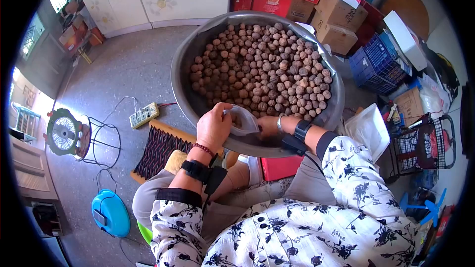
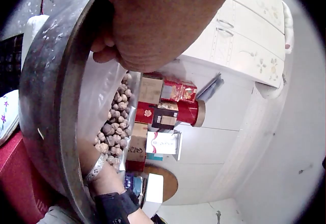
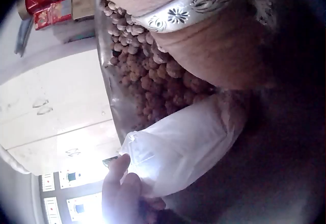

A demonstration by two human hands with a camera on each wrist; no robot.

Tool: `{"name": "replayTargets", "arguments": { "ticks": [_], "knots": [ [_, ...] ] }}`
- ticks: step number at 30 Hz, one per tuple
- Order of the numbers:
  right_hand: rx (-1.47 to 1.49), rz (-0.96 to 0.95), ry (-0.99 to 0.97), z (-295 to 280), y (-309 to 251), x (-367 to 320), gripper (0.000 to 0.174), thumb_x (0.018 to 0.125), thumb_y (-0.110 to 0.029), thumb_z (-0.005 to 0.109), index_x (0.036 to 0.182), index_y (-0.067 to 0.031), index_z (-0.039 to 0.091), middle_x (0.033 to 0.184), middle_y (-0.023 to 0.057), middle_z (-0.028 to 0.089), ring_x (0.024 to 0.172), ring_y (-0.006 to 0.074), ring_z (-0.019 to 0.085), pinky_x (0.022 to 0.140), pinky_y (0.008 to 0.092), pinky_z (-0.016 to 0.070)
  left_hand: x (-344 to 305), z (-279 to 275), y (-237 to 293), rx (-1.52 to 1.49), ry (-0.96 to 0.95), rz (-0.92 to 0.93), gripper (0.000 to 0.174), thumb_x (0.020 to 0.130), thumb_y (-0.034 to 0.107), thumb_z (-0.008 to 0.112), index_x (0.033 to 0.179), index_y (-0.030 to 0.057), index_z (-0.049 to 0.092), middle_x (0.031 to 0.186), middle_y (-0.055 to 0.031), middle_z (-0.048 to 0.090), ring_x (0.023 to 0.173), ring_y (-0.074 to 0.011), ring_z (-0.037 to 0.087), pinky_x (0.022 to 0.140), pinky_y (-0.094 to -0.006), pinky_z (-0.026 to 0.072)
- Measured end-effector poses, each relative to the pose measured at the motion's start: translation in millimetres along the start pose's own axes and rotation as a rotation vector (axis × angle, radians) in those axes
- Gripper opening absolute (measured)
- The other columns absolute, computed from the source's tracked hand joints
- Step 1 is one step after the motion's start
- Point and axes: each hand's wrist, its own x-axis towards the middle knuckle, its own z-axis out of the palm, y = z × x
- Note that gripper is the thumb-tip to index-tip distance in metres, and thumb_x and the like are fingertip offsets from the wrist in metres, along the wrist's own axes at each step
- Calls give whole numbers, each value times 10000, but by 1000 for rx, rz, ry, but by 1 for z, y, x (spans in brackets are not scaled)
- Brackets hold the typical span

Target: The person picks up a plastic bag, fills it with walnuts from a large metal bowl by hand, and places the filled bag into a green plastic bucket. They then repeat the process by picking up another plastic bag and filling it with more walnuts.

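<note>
A big metal basin holds a broad heap of walnuts. Over its near rim, my left hand pinches the edge of a translucent plastic bag. The bag's mouth gapes upward, with brownish shapes showing inside. At the bag's opposite side is my right hand, low inside the basin, with the plastic drawn taut to it. Its fingertips are hidden behind the bag and in shadow. In the right wrist view, the white plastic stretches between the two hands, beside the walnuts.
Under the basin's near side are a red box and a wooden-framed woven seat. A power strip, fan and blue tub are on the left. Stacked cartons, a blue crate and a white container stand right.
</note>
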Motion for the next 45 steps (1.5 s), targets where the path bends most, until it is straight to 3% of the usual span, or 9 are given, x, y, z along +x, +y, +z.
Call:
{"name": "replayTargets", "arguments": {
  "ticks": [4, 7, 10, 13, 18, 24, 29, 34, 45],
  "knots": [
    [-72, 107, -91, -15, -15, -10, 399, 725, -303, 751, 1039, -67, 683, 945, 139, 714, 901, 279, 683, 802, 383, 533, 1, 1, -3, -15, 14, 12, 229, 887, 199, 562, 1082, 138, 667, 865, -176, 698, 868, -369, 666, 784, -450, 530],
    [136, -4, 342, -29, -27, -19, 223, 782, -226, 745, 923, -61, 695, 908, 123, 717, 823, 209, 683, 749, 332, 536, 0, -1, -2, -15, 4, 9, 228, 886, 196, 562, 1081, 140, 666, 864, -175, 698, 868, -367, 666, 783, -449, 530],
    [299, -3, 570, -45, -45, -29, 198, 842, -192, 726, 966, -53, 657, 866, 68, 697, 798, 120, 649, 741, 294, 528, 0, -1, -2, -9, 14, 27, 226, 887, 194, 561, 1078, 140, 668, 861, -174, 698, 865, -366, 667, 784, -449, 530],
    [477, -104, 762, -54, -74, -43, 224, 854, -194, 728, 992, -41, 640, 897, 44, 690, 832, 119, 648, 772, 289, 526, -1, -2, 1, -10, 20, 34, 225, 888, 190, 560, 1076, 137, 671, 862, -174, 699, 865, -364, 667, 787, -446, 530],
    [516, -127, 762, -63, -127, -66, 251, 889, -119, 697, 1103, -25, 606, 991, 14, 661, 926, 83, 614, 840, 255, 505, 0, 1, 0, -27, 28, 27, 223, 891, 183, 558, 1074, 131, 674, 866, -176, 700, 866, -361, 670, 790, -438, 533],
    [377, -297, 753, -63, -129, -64, 304, 913, -189, 701, 1152, -24, 611, 1011, 34, 667, 941, 106, 622, 867, 266, 507, -1, -1, 3, 6, 64, 42, 244, 865, 146, 594, 1092, 102, 672, 823, -167, 693, 797, -325, 687, 709, -395, 538],
    [346, -72, 969, -79, -69, -50, 186, 895, -166, 700, 1019, -33, 659, 865, 57, 706, 787, 103, 659, 718, 265, 539, -1, -5, 5, 10, -9, -16, 241, 898, 185, 559, 1102, 128, 674, 894, -172, 708, 885, -353, 675, 806, -427, 535],
    [221, 117, 1019, -93, -27, -41, 178, 853, -125, 697, 1003, -36, 660, 876, 92, 711, 785, 197, 675, 736, 317, 538, -1, -3, 3, 13, -1, 0, 241, 900, 189, 555, 1102, 131, 673, 888, -170, 708, 884, -352, 673, 801, -430, 533],
    [-247, 407, 663, -85, -17, 7, 394, 769, -350, 756, 1087, -154, 630, 1104, 155, 592, 996, 350, 617, 851, 432, 503, -2, 0, -2, 3, 50, 42, 231, 868, 156, 591, 1082, 119, 670, 813, -169, 687, 798, -344, 679, 705, -414, 536]
  ]
}}
